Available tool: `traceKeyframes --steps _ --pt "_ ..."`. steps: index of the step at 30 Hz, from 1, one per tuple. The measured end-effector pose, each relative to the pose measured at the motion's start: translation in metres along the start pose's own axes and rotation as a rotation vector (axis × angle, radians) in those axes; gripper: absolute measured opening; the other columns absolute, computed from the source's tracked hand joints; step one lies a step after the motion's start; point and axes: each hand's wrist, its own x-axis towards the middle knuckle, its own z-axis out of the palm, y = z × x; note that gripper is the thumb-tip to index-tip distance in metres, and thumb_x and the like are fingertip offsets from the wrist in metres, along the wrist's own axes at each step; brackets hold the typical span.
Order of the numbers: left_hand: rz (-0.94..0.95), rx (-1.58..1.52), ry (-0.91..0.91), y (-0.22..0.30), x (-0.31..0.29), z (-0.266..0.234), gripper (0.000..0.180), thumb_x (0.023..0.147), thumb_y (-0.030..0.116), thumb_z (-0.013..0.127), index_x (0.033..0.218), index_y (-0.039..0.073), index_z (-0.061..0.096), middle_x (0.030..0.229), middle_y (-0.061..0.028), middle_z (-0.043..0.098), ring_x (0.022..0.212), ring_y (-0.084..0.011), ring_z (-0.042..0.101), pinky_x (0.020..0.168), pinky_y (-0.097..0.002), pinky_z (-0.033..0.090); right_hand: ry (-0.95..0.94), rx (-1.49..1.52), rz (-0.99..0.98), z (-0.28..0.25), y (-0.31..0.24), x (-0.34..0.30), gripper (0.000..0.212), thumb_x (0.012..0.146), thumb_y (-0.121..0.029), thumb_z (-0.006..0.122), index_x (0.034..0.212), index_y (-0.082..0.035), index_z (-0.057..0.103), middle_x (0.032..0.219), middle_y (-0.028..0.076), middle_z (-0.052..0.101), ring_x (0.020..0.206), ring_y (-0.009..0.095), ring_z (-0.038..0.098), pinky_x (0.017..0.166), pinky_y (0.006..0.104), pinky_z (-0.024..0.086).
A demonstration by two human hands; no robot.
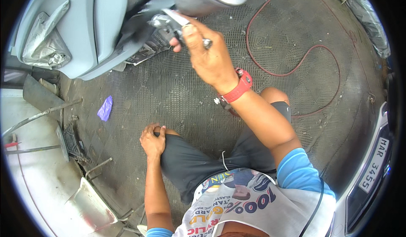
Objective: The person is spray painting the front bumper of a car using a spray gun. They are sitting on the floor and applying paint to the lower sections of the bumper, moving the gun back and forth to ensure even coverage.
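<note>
Dark ribbed matting covers the floor of this work space. Above it, at the top centre, a metallic spray gun is gripped in the right hand, whose fingers are closed around it; the grip is partly hidden and blurred. A grey rounded vessel with a pale top shows just beyond; whether it joins the gun I cannot tell. Left of the gun stand blue-grey body panels, with printed paper at their lower edge. The left hand lies empty over the left knee, its fingers loosely extended. Bare matting stretches between the knees and the panels, with a purple scrap to the left. A red hose loops across the right; a car bumper bounds the right edge.
</note>
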Motion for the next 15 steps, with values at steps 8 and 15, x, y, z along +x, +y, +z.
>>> traceKeyframes --steps 8,15 --pt "-0.069 0.026 0.035 -0.026 -0.033 -0.017 0.038 0.099 0.038 0.077 0.126 0.012 0.08 0.15 -0.0144 0.069 0.143 -0.0374 0.059 0.124 -0.0509 0.041 -0.182 -0.03 -0.065 0.014 0.042 -0.016 0.052 0.114 -0.04 0.062 0.147 0.001 0.068 0.097 0.013 0.084 0.085 0.022 0.081 0.08 0.0332 0.063" --pt "-0.15 0.034 0.076 -0.042 -0.056 -0.024 0.036 0.099 0.034 0.078 0.126 0.01 0.079 0.149 -0.0154 0.07 0.142 -0.0388 0.06 0.124 -0.0504 0.043 -0.041 0.155 -0.135 0.015 0.063 0.005 0.055 0.108 -0.042 0.071 0.129 0.008 0.076 0.096 0.025 0.081 0.08 0.032 0.082 0.076 0.0392 0.063"
